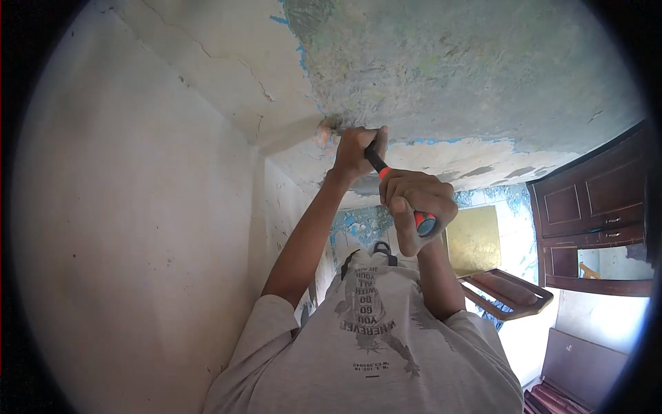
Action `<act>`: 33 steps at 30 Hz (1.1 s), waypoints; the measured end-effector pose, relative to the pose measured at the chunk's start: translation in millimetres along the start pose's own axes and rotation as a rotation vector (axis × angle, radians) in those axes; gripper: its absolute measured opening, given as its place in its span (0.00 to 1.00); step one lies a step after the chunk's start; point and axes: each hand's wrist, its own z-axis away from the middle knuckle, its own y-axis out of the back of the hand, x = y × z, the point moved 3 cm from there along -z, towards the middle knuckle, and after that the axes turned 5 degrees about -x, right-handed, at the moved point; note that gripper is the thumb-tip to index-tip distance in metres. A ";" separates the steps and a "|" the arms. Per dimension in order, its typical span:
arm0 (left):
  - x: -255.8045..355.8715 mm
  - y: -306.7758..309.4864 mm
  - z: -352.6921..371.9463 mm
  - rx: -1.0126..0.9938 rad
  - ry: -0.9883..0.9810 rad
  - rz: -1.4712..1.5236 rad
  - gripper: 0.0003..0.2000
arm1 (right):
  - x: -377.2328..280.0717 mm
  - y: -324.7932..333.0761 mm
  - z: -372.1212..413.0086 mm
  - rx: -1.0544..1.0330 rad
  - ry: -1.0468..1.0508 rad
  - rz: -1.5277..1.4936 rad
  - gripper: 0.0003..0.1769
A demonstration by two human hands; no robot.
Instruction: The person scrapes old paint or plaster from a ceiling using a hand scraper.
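Observation:
My right hand is closed around the handle of a red-and-black tool, whose round dark end pokes out below the fist. Further along the shaft, my left hand grips the same tool close to the wall. The tool's far end is hidden behind my left hand. Around it, the wall surface is rough grey-green with ragged blue paint edges, and a small orange-red patch shows just left of my left hand.
A plain pale wall fills the left side, meeting the worked wall at a corner. At the right are a dark wooden cabinet, a yellowish panel and a wooden-framed piece. My printed shirt shows below.

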 end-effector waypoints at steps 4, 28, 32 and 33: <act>1.3 0.5 -4.5 0.032 -0.056 -0.001 0.24 | 2.9 4.5 4.8 0.022 0.009 -0.084 0.21; -3.9 0.6 -6.3 -0.011 -0.035 -0.008 0.23 | 11.0 5.4 -0.7 0.009 -0.017 -0.041 0.21; -0.3 -2.5 -8.7 0.032 -0.063 -0.024 0.23 | 4.3 8.8 -2.9 0.038 -0.033 0.000 0.21; 3.4 -1.8 -11.6 0.050 -0.093 -0.038 0.23 | 3.1 9.3 -4.2 0.032 -0.007 -0.016 0.21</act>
